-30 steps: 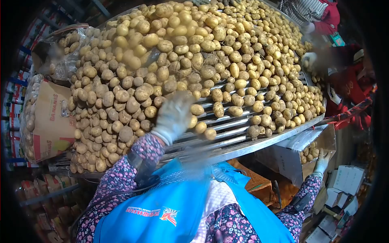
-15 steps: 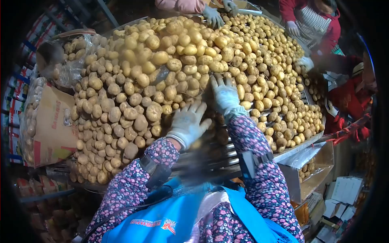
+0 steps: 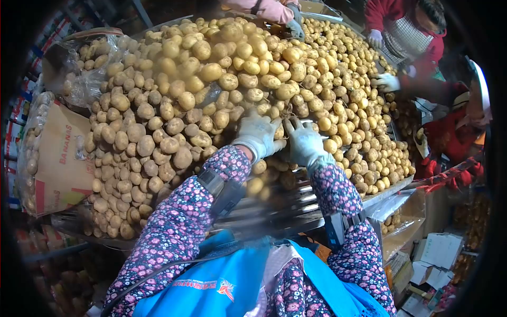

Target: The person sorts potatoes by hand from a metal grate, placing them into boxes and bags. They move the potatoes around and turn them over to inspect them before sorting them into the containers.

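A broad heap of potatoes (image 3: 174,127) covers the slatted metal table (image 3: 264,211) in front of me. My left hand (image 3: 257,136), in a pale work glove, lies palm down on the potatoes near the middle, its thumb stretched to the right. Close beside it, my right hand (image 3: 305,141), gloved too, reaches into the heap with its fingers apart and slightly bent. Both hands touch potatoes, and neither has one in its grasp that I can see. Some fingertips are hidden among the potatoes. A blurred smear covers part of the view just below my hands.
A cardboard banana box (image 3: 63,153) and plastic-lined potatoes stand at the left. Another open box (image 3: 406,216) holds potatoes beneath the table's right edge. Across the heap, a gloved hand (image 3: 296,26) and people in red (image 3: 388,82) work along the far and right sides.
My left hand has moved up and right, next to my right hand. My right hand has drawn back slightly toward me. The co-workers' hands at the far side have shifted.
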`<action>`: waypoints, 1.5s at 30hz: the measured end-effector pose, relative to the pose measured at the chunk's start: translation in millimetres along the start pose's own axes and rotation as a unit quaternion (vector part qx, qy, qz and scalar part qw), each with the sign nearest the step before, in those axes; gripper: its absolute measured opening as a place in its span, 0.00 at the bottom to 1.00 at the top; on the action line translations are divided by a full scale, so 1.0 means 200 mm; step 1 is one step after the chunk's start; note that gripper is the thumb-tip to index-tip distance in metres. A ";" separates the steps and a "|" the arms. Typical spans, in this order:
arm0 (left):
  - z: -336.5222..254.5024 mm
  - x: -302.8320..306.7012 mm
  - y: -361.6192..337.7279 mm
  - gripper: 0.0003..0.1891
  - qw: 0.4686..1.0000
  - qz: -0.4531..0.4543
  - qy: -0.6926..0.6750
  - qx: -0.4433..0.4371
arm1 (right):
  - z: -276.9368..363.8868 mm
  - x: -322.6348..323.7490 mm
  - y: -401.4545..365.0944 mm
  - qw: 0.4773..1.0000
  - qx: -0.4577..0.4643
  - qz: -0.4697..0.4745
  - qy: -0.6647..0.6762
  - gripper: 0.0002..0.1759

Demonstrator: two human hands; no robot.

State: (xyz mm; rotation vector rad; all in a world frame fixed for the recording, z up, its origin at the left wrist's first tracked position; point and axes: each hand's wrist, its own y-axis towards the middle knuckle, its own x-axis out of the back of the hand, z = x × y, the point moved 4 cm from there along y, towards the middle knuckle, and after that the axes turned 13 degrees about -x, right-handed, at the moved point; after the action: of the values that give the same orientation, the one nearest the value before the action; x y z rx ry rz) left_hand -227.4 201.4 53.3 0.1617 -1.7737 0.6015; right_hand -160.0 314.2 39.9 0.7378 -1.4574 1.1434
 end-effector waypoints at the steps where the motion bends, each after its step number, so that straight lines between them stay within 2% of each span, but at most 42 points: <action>1: -0.02 -0.01 -0.02 0.37 1.000 -0.008 -0.013 -0.012 | -0.03 -0.03 -0.05 1.000 0.014 -0.011 0.013 0.51; 2: -0.03 -0.07 -0.04 0.37 0.998 0.027 0.057 -0.029 | -0.04 -0.02 -0.11 1.000 0.011 -0.029 0.001 0.48; 3: -0.04 -0.13 -0.08 0.37 0.998 0.029 0.054 -0.030 | -0.06 -0.01 -0.19 0.999 0.006 -0.022 0.037 0.48; 5: -0.11 -0.18 -0.20 0.36 0.993 -0.080 0.062 -0.062 | -0.17 -0.14 -0.28 0.991 0.031 -0.091 0.089 0.51; 6: -0.15 -0.22 -0.25 0.35 0.996 -0.013 -0.002 -0.087 | -0.21 -0.19 -0.33 0.985 0.027 -0.127 0.115 0.53; 7: -0.19 -0.32 -0.31 0.35 0.990 -0.096 -0.004 -0.108 | -0.26 -0.20 -0.38 0.983 0.018 -0.141 0.116 0.51; 9: -0.26 -0.40 -0.42 0.35 0.972 -0.170 0.056 -0.150 | -0.38 -0.23 -0.47 0.975 -0.027 -0.172 0.138 0.49; 11: -0.27 -0.44 -0.49 0.32 0.971 -0.157 0.055 -0.171 | -0.56 -0.35 -0.50 0.933 -0.030 -0.204 0.296 0.44; 12: -0.27 -0.45 -0.53 0.30 0.970 -0.145 0.050 -0.190 | -0.66 -0.43 -0.51 0.862 -0.109 -0.109 0.483 0.38; 13: -0.24 -0.45 -0.56 0.30 0.970 -0.141 0.050 -0.194 | -0.70 -0.42 -0.55 0.720 -0.146 -0.010 0.678 0.34; 15: -0.15 -0.42 -0.61 0.24 0.971 -0.152 -0.098 -0.158 | -0.72 -0.30 -0.64 0.565 -0.191 0.031 0.802 0.31; 16: -0.11 -0.37 -0.64 0.19 0.971 -0.177 -0.101 -0.128 | -0.73 -0.30 -0.66 0.487 -0.118 0.016 0.865 0.29; 17: -0.03 -0.38 -0.65 0.18 0.831 -0.259 -0.482 -0.099 | -0.73 -0.31 -0.68 0.435 -0.104 0.008 0.894 0.30; 18: 0.01 -0.39 -0.67 0.18 0.916 -0.223 -0.325 -0.071 | -0.77 -0.35 -0.69 0.435 -0.131 -0.003 0.891 0.29; 19: 0.01 -0.26 -0.67 0.18 0.970 -0.179 -0.157 -0.043 | -0.83 -0.40 -0.70 0.435 -0.158 -0.014 0.886 0.28; 20: 0.03 -0.25 -0.64 0.18 0.971 -0.175 -0.157 -0.044 | -0.86 -0.46 -0.69 0.433 -0.162 -0.014 0.887 0.28; 21: 0.05 -0.22 -0.62 0.18 0.972 -0.206 -0.110 -0.036 | -0.90 -0.48 -0.67 0.582 -0.112 -0.097 0.799 0.28; 22: 0.07 -0.20 -0.59 0.18 0.969 -0.238 -0.063 -0.028 | -0.92 -0.46 -0.67 0.710 -0.058 -0.177 0.679 0.27; 23: 0.06 -0.16 -0.55 0.18 0.969 -0.236 -0.064 -0.031 | -0.86 -0.36 -0.66 0.709 -0.061 -0.178 0.679 0.27; 25: -0.02 -0.08 -0.45 0.17 0.972 -0.228 -0.042 -0.033 | -0.78 -0.25 -0.66 0.619 -0.203 -0.062 0.756 0.27; 28: -0.16 -0.11 -0.17 0.15 0.978 -0.166 0.022 -0.124 | -0.75 -0.25 -0.57 0.768 -0.161 -0.167 0.597 0.22; 29: -0.19 -0.19 -0.07 0.16 0.969 -0.181 0.063 -0.157 | -0.73 -0.23 -0.54 0.812 -0.141 -0.217 0.523 0.21; 31: -0.24 -0.31 0.10 0.16 0.956 -0.197 0.102 -0.190 | -0.57 -0.01 -0.49 0.930 -0.150 -0.228 0.247 0.21; 33: -0.29 -0.35 0.21 0.17 0.951 -0.196 0.149 -0.184 | -0.43 0.04 -0.38 0.976 -0.165 -0.135 0.043 0.23; 34: -0.30 -0.34 0.26 0.15 0.965 -0.146 0.135 -0.169 | -0.42 -0.04 -0.29 0.980 -0.171 -0.105 -0.002 0.25; 35: -0.30 -0.29 0.27 0.15 0.965 -0.145 0.134 -0.172 | -0.42 -0.12 -0.22 0.981 -0.175 -0.072 -0.047 0.27; 37: -0.25 -0.21 0.27 0.16 0.988 -0.049 -0.008 -0.149 | -0.46 -0.06 -0.19 0.982 -0.188 0.013 0.025 0.29; 38: -0.18 -0.18 0.21 0.22 0.980 -0.099 -0.134 -0.111 | -0.51 -0.05 -0.20 0.981 -0.165 -0.052 0.089 0.29; 39: -0.08 -0.26 0.20 0.28 0.896 -0.183 -0.390 -0.108 | -0.58 -0.07 -0.22 0.958 -0.180 0.000 0.225 0.26; 40: -0.04 -0.19 0.10 0.29 0.771 -0.135 -0.615 -0.098 | -0.67 -0.17 -0.23 0.885 -0.149 0.043 0.439 0.25; 41: -0.02 -0.17 0.01 0.28 0.648 -0.167 -0.736 -0.101 | -0.73 -0.27 -0.25 0.765 -0.108 0.084 0.629 0.24; 42: 0.00 -0.16 -0.08 0.28 0.585 -0.133 -0.794 -0.103 | -0.70 -0.21 -0.35 0.700 -0.089 0.084 0.704 0.23; 43: 0.00 -0.15 -0.17 0.28 0.515 -0.101 -0.845 -0.105 | -0.63 -0.14 -0.47 0.598 -0.104 0.075 0.791 0.24; 44: 0.00 -0.18 -0.22 0.28 0.515 -0.103 -0.845 -0.104 | -0.70 -0.29 -0.49 0.610 -0.105 0.018 0.785 0.25; 45: 0.00 -0.23 -0.27 0.28 0.482 -0.084 -0.869 -0.072 | -0.76 -0.42 -0.51 0.618 -0.106 -0.040 0.778 0.26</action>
State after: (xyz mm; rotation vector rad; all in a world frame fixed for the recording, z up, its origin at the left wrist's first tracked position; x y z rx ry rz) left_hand -190.9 145.7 27.9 1.1532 -3.6786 -0.1657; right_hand 6.2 409.1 -24.0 -0.4515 0.0092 0.9490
